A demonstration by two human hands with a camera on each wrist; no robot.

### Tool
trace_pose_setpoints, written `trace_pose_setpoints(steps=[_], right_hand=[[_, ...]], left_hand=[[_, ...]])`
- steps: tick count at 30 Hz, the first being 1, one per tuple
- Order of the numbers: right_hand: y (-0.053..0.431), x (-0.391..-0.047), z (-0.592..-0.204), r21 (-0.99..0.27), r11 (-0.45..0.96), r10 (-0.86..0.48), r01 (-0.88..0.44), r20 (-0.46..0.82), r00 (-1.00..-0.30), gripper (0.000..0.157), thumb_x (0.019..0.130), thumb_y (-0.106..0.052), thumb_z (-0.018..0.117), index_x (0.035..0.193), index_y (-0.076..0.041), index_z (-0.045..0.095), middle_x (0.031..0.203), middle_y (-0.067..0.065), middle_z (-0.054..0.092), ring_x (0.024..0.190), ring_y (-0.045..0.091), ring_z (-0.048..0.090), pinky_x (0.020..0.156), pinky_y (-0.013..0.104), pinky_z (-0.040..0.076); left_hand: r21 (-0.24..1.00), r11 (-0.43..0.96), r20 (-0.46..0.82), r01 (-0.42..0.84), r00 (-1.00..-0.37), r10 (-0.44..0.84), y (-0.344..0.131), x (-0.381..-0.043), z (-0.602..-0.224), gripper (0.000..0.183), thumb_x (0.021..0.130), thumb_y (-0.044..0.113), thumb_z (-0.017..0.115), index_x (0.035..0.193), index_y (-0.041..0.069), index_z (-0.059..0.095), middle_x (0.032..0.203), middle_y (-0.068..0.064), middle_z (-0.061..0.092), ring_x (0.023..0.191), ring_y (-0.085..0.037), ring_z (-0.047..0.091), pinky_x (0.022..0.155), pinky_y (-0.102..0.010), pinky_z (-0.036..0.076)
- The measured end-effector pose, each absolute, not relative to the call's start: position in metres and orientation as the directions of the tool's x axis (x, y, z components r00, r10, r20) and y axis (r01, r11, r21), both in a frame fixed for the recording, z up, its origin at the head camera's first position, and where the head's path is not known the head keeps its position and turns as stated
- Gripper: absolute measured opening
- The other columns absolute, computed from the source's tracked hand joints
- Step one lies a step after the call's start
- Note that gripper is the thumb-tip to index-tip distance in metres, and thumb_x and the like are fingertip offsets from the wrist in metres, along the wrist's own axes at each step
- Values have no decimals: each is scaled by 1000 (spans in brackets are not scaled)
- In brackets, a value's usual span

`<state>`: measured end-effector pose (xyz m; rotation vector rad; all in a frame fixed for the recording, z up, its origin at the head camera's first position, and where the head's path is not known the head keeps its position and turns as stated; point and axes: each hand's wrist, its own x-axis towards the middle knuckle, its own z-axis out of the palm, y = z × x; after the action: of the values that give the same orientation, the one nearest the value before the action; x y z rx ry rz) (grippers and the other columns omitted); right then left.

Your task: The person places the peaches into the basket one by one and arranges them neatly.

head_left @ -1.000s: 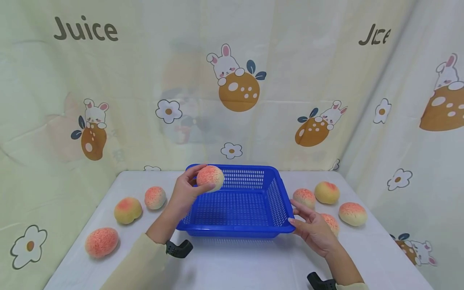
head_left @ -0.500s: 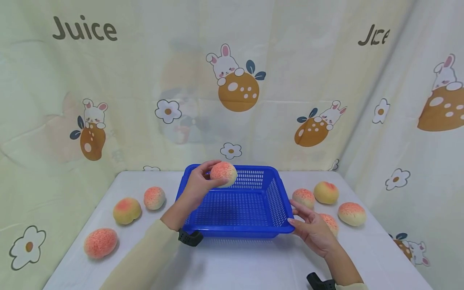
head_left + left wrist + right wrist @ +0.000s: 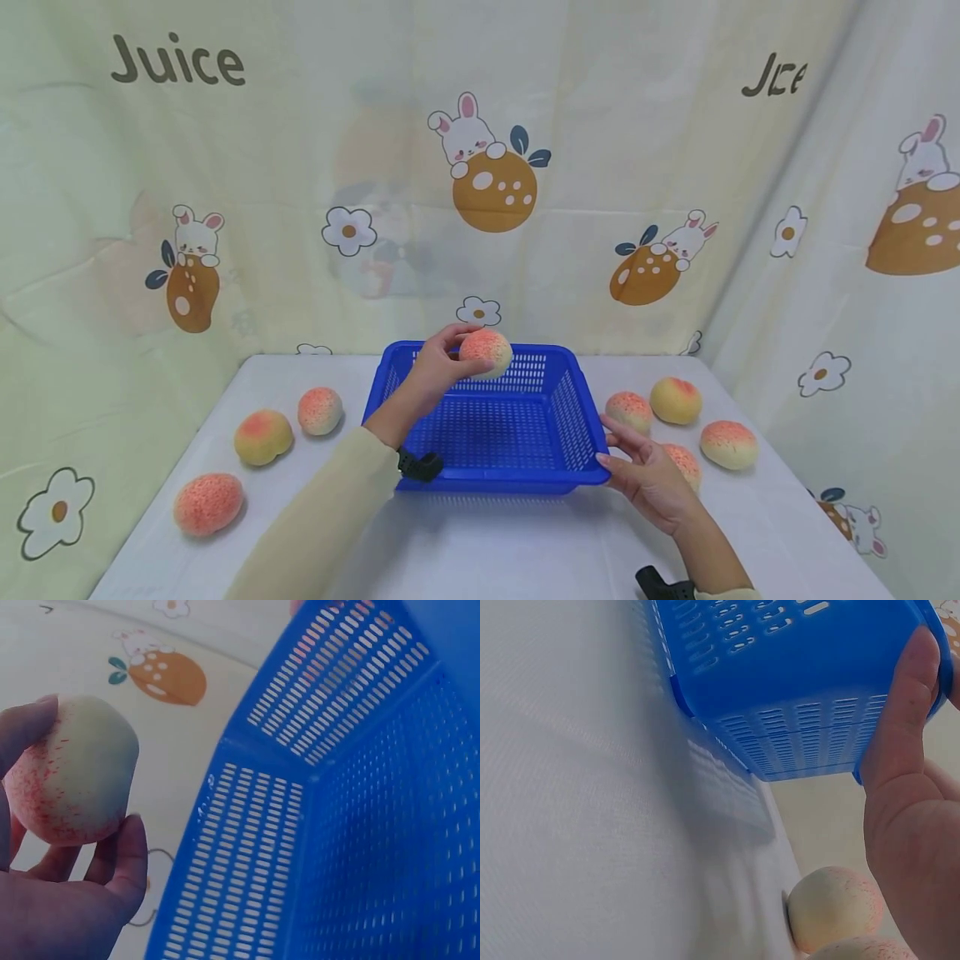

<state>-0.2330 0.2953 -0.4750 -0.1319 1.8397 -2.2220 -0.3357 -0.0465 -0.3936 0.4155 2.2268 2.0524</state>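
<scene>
A pink and cream peach [image 3: 487, 353] is held between the thumb and fingers of my left hand [image 3: 437, 364], raised above the back part of a blue plastic basket [image 3: 495, 476]. In the left wrist view the peach [image 3: 79, 772] is apart from the basket's slotted walls [image 3: 240, 855]. With thumb on the rim and fingers against the outside, my right hand [image 3: 651, 479] grips the basket's right front corner; the right wrist view shows its thumb [image 3: 911, 705] over the edge. No fruit shows inside the basket.
Left of the basket lie a pale pink peach [image 3: 320, 411], a yellow peach [image 3: 263, 437] and a redder one [image 3: 208, 504]. Several more, including a yellow peach [image 3: 676, 401] and a pink one [image 3: 729, 444], lie right of it on the white table [image 3: 510, 550]. A printed curtain [image 3: 360, 292] stands behind.
My left hand has carried the peach rightward and slightly up, from the basket's back left corner toward the middle of its back. The right hand and the basket stay in place.
</scene>
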Motion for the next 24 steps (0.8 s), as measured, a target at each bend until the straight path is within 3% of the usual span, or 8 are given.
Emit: trace_pose_setpoints(steps=[15,24], right_hand=[[296,-234,-476,-972,-193,-271,131,-76,-960,73,101,-3,60,163,-11,23,121,-1,54,104,12,69,94,32,60],[296,-234,-476,-973,-179,-255,143,-94,-962,71,102,-3,60,163,-12,25,122,0,54,105,13,69,94,33,59]], left_hand=[[995,76,46,70,-960,276,-20,-362,-401,60,86,19,84,139,29,59,144,-4,56,128,-27,56,99,-40,57],[998,53,5,19,-969,248,-5,-370,-406,56,86,16,83,137,25,62,145,-7,56,122,-27,57,91,-35,58]])
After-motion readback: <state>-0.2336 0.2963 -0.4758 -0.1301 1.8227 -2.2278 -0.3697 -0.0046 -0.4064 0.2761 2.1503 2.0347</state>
